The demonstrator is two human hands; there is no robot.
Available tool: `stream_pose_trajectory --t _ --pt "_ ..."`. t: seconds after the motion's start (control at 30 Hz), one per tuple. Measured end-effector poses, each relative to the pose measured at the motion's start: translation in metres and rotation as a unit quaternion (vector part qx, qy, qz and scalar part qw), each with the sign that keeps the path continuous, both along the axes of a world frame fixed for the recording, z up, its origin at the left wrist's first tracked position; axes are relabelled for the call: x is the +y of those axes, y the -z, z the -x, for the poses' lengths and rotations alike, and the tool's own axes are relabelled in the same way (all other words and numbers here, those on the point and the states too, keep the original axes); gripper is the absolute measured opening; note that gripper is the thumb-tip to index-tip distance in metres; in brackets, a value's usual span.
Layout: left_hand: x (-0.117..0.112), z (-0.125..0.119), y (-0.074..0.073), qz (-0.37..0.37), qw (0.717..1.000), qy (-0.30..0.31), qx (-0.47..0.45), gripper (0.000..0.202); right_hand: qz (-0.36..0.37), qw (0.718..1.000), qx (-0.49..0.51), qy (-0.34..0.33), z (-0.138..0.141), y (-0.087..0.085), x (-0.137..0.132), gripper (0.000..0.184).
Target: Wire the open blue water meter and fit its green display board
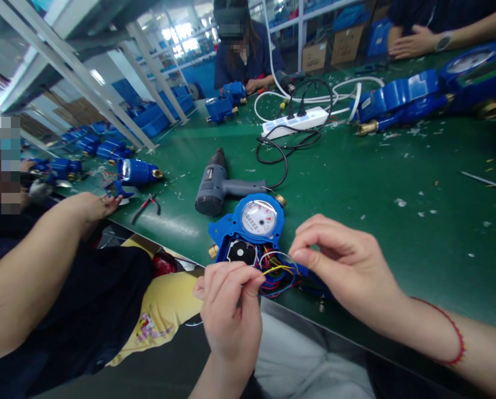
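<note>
A blue water meter [248,224] with a round white dial lies open at the near edge of the green table [397,183]. Thin coloured wires [279,272] spill from its lower part. My left hand [229,310] is closed in a pinch on a yellow wire just below the meter. My right hand [343,266] sits to the right of the meter, thumb and fingers pinched together on the same bundle of wires. A red string bracelet circles my right wrist.
A grey heat gun [216,185] lies behind the meter, its black cable running to a white power strip [295,122]. Pliers [146,205] and more blue meters [137,172] lie at left. A co-worker's arm [44,266] leans in at left; others sit at the far side.
</note>
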State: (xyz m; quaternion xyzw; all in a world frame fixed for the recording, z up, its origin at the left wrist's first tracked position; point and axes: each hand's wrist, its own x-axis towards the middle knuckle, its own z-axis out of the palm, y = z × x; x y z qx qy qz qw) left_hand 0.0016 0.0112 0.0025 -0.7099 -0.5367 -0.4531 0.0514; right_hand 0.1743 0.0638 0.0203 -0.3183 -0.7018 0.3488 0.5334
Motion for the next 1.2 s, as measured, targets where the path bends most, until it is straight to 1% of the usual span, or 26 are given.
stream_pose_trajectory --t 0.03,0.1,0.17,0.27,0.3,0.37,0.47,0.6,0.67,0.7,0.77,0.83,0.9,0.93,1.0,1.07,1.13,1.2 --pt "0.000 0.000 0.000 0.001 1.000 -0.002 -0.007 0.011 0.019 1.000 0.003 0.021 -0.004 -0.003 0.001 0.017" --pt "0.000 0.000 0.000 0.008 1.000 0.002 -0.012 0.011 0.021 0.999 -0.010 0.042 -0.009 -0.006 0.003 0.018" --pt "0.000 0.000 0.000 0.014 1.000 0.005 -0.009 0.009 -0.013 0.999 -0.043 0.025 -0.011 -0.006 0.004 0.018" --pt "-0.001 0.000 0.000 0.007 1.000 0.002 0.000 0.006 -0.082 0.992 -0.088 -0.034 -0.006 -0.002 0.003 0.012" --pt "-0.001 0.000 0.000 0.003 1.000 0.003 0.001 0.005 -0.095 0.989 -0.099 -0.052 -0.004 -0.001 0.003 0.010" --pt "-0.002 0.001 0.000 0.003 1.000 0.011 -0.001 0.005 -0.098 0.986 -0.115 -0.075 0.000 0.001 0.002 0.008" --pt "-0.001 0.001 -0.002 0.017 0.999 0.038 -0.011 0.007 -0.098 0.984 -0.129 -0.079 0.003 0.001 0.002 0.011" --pt "0.001 -0.002 -0.007 0.021 0.998 0.064 0.003 0.012 -0.112 0.982 -0.139 -0.057 0.003 0.000 0.000 0.011" --pt "0.001 -0.004 -0.008 0.023 0.998 0.064 0.004 0.011 -0.082 0.988 -0.117 -0.049 0.004 -0.001 -0.003 0.014" --pt "0.001 -0.004 -0.008 0.025 0.998 0.063 0.000 0.011 -0.042 0.994 -0.092 -0.051 0.004 -0.002 -0.003 0.015" --pt "0.001 -0.004 -0.006 0.025 0.998 0.055 -0.012 0.011 0.073 0.996 -0.004 -0.055 0.002 -0.003 -0.003 0.016" --pt "0.000 -0.003 -0.004 0.026 0.999 0.039 -0.028 0.011 0.170 0.980 0.093 -0.047 -0.001 -0.004 0.001 0.013" --pt "0.000 -0.002 -0.002 0.029 0.998 0.035 -0.039 0.010 0.209 0.968 0.137 -0.034 -0.007 -0.005 0.005 0.014" --pt "0.000 -0.002 -0.001 0.031 0.998 0.040 -0.041 0.010 0.211 0.969 0.127 -0.035 -0.009 -0.005 0.006 0.017" --pt "-0.001 -0.001 -0.001 0.032 0.998 0.047 -0.040 0.010 0.182 0.981 0.056 -0.041 -0.014 -0.004 0.007 0.025" --pt "-0.001 0.000 -0.002 0.027 0.998 0.046 -0.033 0.009 0.105 0.993 -0.026 -0.042 -0.015 -0.004 0.005 0.028" --pt "0.000 0.001 -0.002 0.019 0.999 0.045 -0.024 0.008 0.016 0.995 -0.081 -0.047 -0.013 -0.003 0.001 0.021" --pt "0.000 0.002 -0.003 0.014 0.999 0.049 -0.017 0.007 -0.031 0.991 -0.108 -0.068 -0.008 -0.002 -0.001 0.012"
